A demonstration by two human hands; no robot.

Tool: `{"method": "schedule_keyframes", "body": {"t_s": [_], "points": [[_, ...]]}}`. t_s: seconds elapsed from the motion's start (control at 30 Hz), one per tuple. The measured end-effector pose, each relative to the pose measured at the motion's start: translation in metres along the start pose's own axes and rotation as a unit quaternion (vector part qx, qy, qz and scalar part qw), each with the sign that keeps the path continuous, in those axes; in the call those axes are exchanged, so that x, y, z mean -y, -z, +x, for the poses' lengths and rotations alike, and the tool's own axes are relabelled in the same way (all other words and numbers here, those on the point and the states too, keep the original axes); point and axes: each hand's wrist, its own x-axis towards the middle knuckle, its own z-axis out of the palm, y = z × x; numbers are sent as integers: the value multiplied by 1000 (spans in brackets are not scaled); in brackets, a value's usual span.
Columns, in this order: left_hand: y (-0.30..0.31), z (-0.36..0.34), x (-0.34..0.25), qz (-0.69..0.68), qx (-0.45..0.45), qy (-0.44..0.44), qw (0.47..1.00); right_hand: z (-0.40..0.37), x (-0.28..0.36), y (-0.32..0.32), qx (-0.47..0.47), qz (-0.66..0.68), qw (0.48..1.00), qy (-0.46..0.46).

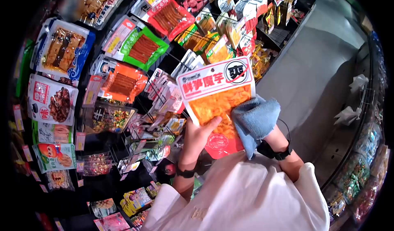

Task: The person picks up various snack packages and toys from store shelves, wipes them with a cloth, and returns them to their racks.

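An orange snack packet [221,104] with a white top label and a red bottom is held up in front of the body. My left hand [201,133] grips its left side, the thumb lying across the front. A blue cloth [256,118] covers most of my right hand [274,136] and rests against the packet's right side. The cloth hides those fingers. Black bands circle both wrists.
Hanging packets fill the racks on the left, among them a green packet [144,47] and an orange one [123,83]. A grey floor aisle [305,75] runs on the right, beside a curved shelf edge with bagged goods [357,177].
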Motion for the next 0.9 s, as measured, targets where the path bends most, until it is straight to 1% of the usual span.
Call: {"method": "schedule_keyframes", "body": {"t_s": [0.03,0.07,0.1,0.13,0.17,0.2,0.23,0.27,0.3,0.33,0.37,0.4,0.43,0.47,0.5,0.53,0.57,0.6,0.63,0.67,0.7,0.73,0.77,0.8,0.83,0.87,0.9], "points": [[-1,-2,0,3,-14,0,1000,10,-9,-14,-155,43,986,48],[-2,-4,3,2,-15,2,1000,11,-16,-14,-158,255,953,27],[-2,-5,6,0,-30,6,1000,11,-13,-11,-156,457,876,4],[-1,-4,8,-1,-45,7,999,4,-14,-11,-222,259,940,-12],[-4,-6,7,39,-60,-1,997,-8,-59,-25,38,485,873,8],[-9,-9,9,32,-63,-17,997,-12,-35,-29,66,435,897,-27],[-13,-9,13,23,-61,-36,997,-4,2,-21,-60,164,947,269],[-13,-12,19,-9,-55,-16,998,-15,-19,-61,-60,210,958,185],[10,-25,77,220,-46,-138,965,-16,9,-64,17,116,976,182],[-17,-20,42,-54,-89,-136,985,-23,21,-80,118,483,867,44],[-5,-17,57,-99,-67,-36,992,-33,8,-101,103,340,925,132],[-4,-6,51,-98,-63,-60,991,-24,13,-101,78,187,955,214],[-3,-5,46,26,-35,-76,996,-14,11,-93,77,188,953,226],[-4,-18,44,149,-13,-74,986,-5,41,-55,143,81,981,98],[-6,-37,47,267,10,-61,962,-7,55,-36,212,-30,976,-35],[-15,-45,73,-93,-36,-71,993,-9,24,-57,-40,-143,953,265],[-15,-36,53,202,-42,-221,953,3,-1,-63,-43,45,971,232],[-15,-40,46,148,-40,-165,974,-3,-57,-88,35,225,970,86],[-14,-43,43,94,-37,-109,989,-11,-96,-107,108,391,911,-66],[-11,-44,42,87,-62,-92,990,-16,-56,-94,56,605,790,-74],[-8,-45,39,81,-63,-94,990,-12,-39,-73,6,273,960,66],[-6,-43,31,72,-76,-94,990,-2,-10,-63,-1,404,912,72],[0,-40,23,63,-89,-95,989,6,10,-61,-8,527,846,77],[12,-40,18,11,-87,-29,996,6,3,-57,57,567,820,52],[28,-37,26,-80,-75,-8,994,6,-11,-48,121,602,788,28],[37,-36,27,-124,-76,-6,989,16,-37,-36,152,326,925,119],[44,-37,29,-166,-76,-2,983,25,-42,-11,262,35,959,104]]}}
